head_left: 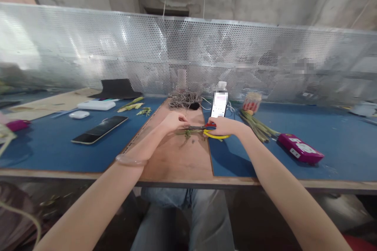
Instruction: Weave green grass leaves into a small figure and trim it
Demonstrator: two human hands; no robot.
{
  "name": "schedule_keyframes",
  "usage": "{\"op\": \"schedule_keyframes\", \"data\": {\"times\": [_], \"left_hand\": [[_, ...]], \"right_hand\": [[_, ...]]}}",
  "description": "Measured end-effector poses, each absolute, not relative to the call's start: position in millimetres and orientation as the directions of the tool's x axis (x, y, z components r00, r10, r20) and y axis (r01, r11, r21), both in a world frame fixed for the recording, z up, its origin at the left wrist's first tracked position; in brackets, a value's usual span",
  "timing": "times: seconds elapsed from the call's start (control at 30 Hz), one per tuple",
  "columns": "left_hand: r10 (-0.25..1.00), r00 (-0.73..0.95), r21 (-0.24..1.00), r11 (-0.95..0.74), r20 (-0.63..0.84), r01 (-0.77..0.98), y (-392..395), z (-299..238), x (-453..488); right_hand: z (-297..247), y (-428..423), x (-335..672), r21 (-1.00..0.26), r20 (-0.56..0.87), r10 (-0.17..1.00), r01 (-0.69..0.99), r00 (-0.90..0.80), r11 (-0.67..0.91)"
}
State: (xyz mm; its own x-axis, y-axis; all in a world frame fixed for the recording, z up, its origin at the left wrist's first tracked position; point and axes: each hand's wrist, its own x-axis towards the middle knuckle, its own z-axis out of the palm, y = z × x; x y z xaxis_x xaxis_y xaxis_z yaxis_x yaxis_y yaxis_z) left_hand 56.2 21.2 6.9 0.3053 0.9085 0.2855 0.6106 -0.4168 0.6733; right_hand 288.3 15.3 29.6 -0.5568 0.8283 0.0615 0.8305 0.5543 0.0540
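My right hand [224, 125] is closed round the handles of a pair of scissors [198, 127] with red and yellow grips. The dark blades point left, toward my left hand [174, 120]. Thumb and fingers of the left hand are pinched together beside the blade tips; whatever they hold is too small to make out. Just below the blades, small green leafy bits [187, 133] lie on the bare wood strip [179, 160] of the table. A lit phone [219, 106] leans upright against a clear bottle [222, 85] behind my right hand.
Grey yarn [185, 100] lies behind my hands. To the right are green stems [259, 125], a jar [252, 102] and a magenta packet [300, 149]. A dark phone [100, 130], white case [79, 115] and plant trimmings [131, 106] lie left. A perforated metal screen [118, 51] bounds the back.
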Motion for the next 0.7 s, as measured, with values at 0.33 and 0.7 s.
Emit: {"op": "schedule_keyframes", "data": {"times": [0.33, 0.7], "left_hand": [[0.922, 0.277, 0.790, -0.376, 0.269, 0.485, 18.2, 4.0, 54.9], [0.883, 0.337, 0.788, -0.451, 0.326, 0.419, 21.1, 3.8, 55.4]], "right_hand": [[32.6, 12.5, 286.8, 0.047, 0.068, 0.826, 0.829, -0.559, 0.557], [36.5, 11.4, 288.5, 0.014, 0.090, 0.815, 0.819, -0.573, 0.574]]}}
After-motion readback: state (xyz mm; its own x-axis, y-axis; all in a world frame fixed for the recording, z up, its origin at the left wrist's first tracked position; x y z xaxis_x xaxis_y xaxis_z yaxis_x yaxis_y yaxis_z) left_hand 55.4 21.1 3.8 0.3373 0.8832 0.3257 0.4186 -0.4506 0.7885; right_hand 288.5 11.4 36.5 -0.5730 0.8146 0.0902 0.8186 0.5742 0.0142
